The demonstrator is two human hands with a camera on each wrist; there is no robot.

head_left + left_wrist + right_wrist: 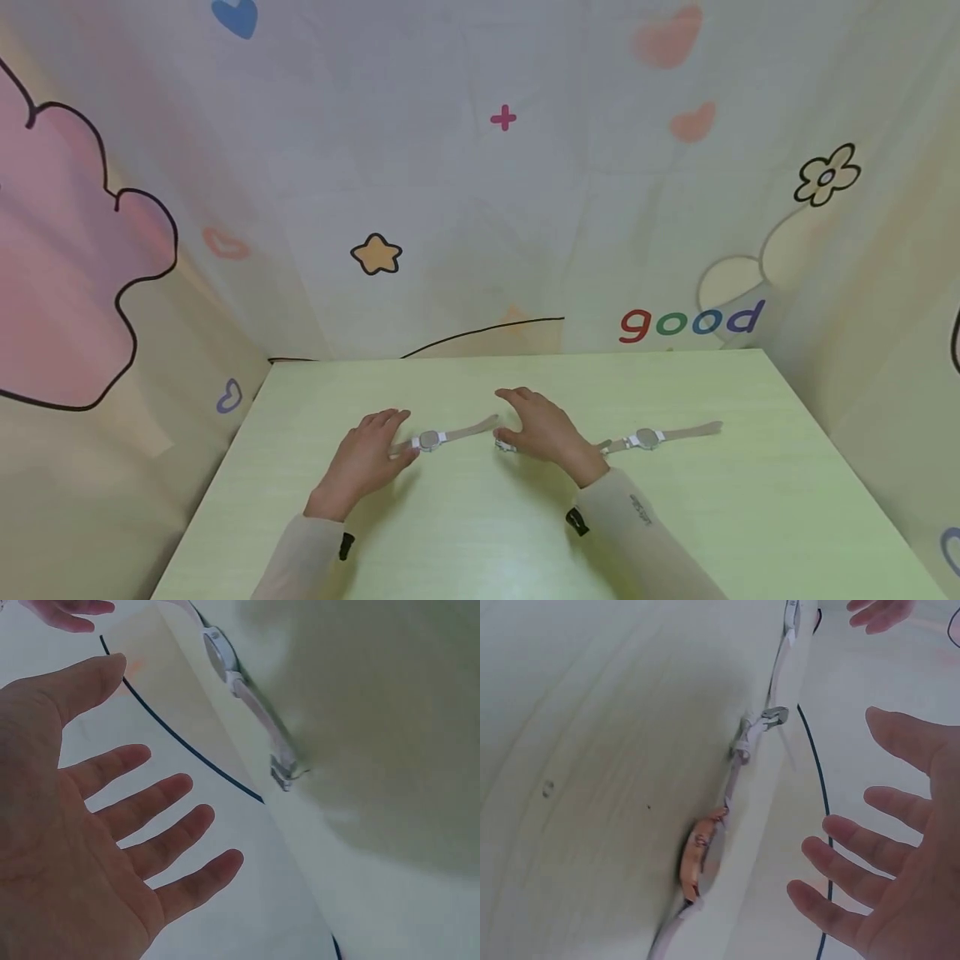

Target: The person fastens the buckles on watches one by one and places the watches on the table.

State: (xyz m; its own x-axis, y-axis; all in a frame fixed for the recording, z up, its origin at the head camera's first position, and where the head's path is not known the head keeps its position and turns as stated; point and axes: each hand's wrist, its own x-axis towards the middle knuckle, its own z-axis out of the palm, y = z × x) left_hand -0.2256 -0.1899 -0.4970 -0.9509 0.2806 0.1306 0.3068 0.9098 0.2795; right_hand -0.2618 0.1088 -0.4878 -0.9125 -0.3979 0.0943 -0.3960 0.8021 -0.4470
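Note:
Several wristwatches with pale straps lie in a row on the table. My left hand [363,462] is held just left of the left watch [429,440], covering part of its strap in the head view. In the left wrist view its fingers are spread, apart from that watch's buckle [283,772]. My right hand [546,429] hovers over a middle watch, of which the head view shows a buckle [504,446]. The right wrist view shows a rose-gold watch case [699,859], with the right hand's fingers spread and holding nothing. Farther right lies another watch [647,437].
The pale green table [465,533] meets a printed curtain [465,200] at its back edge. Curtain cloth also stands along both sides. Black straps [576,522] show at both sleeve cuffs.

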